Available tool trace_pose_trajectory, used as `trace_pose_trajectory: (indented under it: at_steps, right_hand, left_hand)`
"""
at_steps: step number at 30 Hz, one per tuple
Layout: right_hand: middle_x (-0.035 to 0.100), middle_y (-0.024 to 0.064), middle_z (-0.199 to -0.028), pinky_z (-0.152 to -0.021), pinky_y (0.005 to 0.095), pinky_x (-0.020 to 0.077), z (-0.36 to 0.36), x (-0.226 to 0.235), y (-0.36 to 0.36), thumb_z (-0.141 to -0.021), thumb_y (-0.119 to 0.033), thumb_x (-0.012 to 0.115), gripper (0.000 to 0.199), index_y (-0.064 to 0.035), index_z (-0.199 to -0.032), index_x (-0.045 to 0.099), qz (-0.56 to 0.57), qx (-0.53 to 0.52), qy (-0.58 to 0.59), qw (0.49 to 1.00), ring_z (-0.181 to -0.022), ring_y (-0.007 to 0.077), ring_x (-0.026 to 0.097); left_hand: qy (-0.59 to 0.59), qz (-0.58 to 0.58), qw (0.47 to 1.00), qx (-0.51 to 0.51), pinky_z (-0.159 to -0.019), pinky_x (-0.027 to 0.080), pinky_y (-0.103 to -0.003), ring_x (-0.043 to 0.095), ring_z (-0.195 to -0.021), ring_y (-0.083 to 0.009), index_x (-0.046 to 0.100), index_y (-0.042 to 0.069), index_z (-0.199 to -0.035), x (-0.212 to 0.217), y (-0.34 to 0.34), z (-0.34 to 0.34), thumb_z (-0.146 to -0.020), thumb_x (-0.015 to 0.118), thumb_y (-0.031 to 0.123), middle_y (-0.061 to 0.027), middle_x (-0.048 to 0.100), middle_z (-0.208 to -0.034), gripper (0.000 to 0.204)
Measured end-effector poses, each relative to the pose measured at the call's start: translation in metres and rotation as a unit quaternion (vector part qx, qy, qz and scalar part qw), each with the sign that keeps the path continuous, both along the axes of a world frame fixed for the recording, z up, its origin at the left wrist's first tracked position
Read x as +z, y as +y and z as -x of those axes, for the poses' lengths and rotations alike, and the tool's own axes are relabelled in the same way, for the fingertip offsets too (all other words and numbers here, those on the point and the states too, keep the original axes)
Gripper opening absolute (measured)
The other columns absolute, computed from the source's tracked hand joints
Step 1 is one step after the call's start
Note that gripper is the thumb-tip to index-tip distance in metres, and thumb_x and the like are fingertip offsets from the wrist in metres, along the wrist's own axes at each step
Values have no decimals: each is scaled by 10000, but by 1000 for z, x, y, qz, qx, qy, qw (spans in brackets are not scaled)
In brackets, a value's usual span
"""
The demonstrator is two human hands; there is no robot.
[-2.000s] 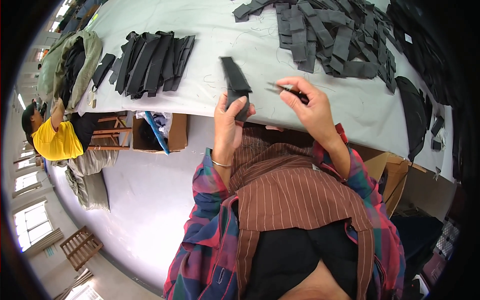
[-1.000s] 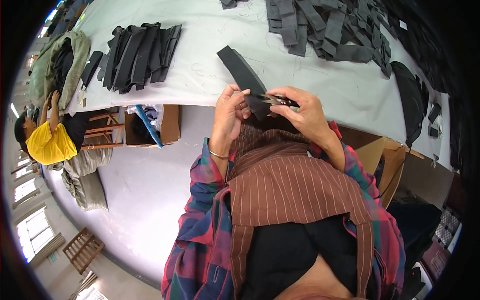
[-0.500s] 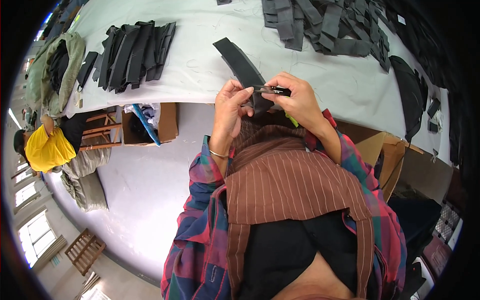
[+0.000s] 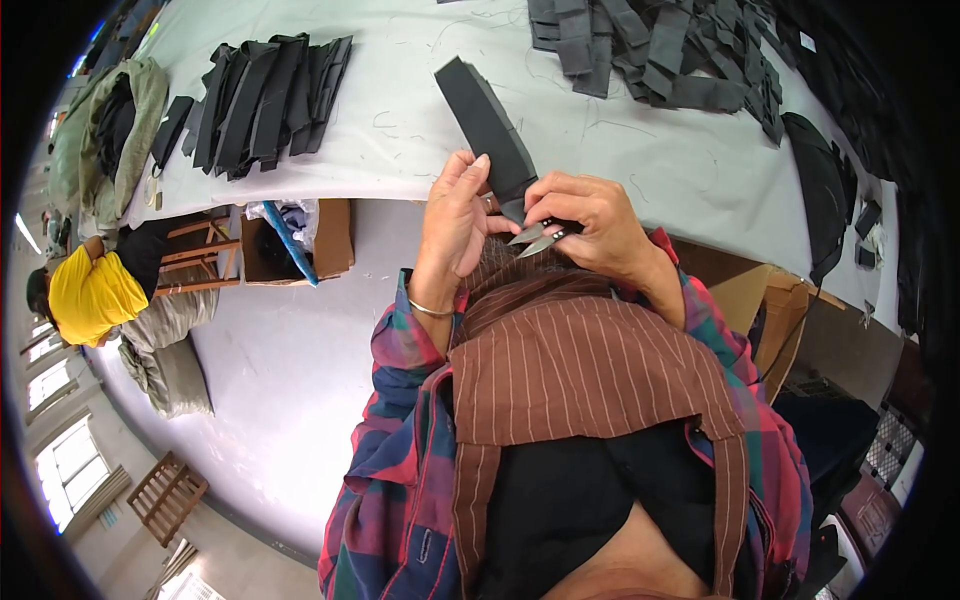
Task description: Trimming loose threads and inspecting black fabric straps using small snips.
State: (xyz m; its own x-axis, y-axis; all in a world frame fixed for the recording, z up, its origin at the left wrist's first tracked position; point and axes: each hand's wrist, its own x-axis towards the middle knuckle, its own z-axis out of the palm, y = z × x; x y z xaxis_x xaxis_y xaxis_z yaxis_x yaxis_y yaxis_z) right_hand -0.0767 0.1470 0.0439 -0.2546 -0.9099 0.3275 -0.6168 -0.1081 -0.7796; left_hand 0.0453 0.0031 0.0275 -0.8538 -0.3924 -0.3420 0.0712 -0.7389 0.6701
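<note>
My left hand [image 4: 458, 215] grips a flat black fabric strip [image 4: 485, 120] near its lower end, the thumb lying on top. The strip slants up and to the left over the table's front edge. Close beside it, my right hand [image 4: 592, 220] is closed round a pair of thread snips [image 4: 540, 240]. Their two pale blades are spread and point left, just below the strip's lower end. The fingertips of the right hand are at the strip's right edge; whether they pinch it, I cannot tell.
On the pale table cloth [image 4: 400, 140] lie a row of black strips [image 4: 265, 105] at left and a loose heap of strips [image 4: 660, 50] at far right. A cardboard box [image 4: 335, 240] stands on the floor at left. Beyond it sits a person in yellow [image 4: 95, 295].
The snips have come down and away from the strip, and their blades now show spread apart. The strip has turned a little more upright, its broad face showing.
</note>
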Motion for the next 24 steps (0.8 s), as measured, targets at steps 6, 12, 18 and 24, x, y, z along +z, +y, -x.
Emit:
trace_pose_trajectory:
  at_steps: [6, 12, 18, 24]
  right_hand:
    - [634, 39, -827, -673, 309, 442, -2, 21, -3, -720, -197, 745, 258, -103, -943, 658, -6, -64, -30, 997, -709, 208, 590]
    - [642, 25, -775, -644, 324, 407, -4, 7, -11, -781, -229, 696, 189, -116, -928, 659, -4, -165, 36, 986, -696, 204, 591]
    - [636, 3, -733, -612, 332, 378, -8, 9, -13, -753, -189, 706, 124, -124, -851, 666, 28, -169, 119, 978, -644, 206, 561]
    - [629, -18, -708, -590, 326, 358, -4, 12, -10, -727, -180, 722, 115, -136, -816, 665, 34, -165, 179, 969, -618, 192, 542]
  left_hand:
    - [-32, 49, 996, 74, -672, 585, -356, 633, -799, -205, 460, 68, -942, 0, 2, 2, -950, 482, 178, -107, 598, -925, 113]
    - [-17, 61, 992, 106, -659, 587, -360, 636, -782, -202, 445, 84, -870, 10, 9, 6, -941, 490, 152, -92, 588, -895, 109]
    - [-20, 58, 993, 105, -649, 598, -360, 641, -795, -203, 435, 91, -840, 5, 9, 5, -937, 496, 140, -64, 560, -856, 124]
    - [-22, 47, 993, 109, -572, 585, -337, 646, -783, -204, 449, 93, -846, 10, 13, 7, -933, 519, 154, -56, 556, -838, 127]
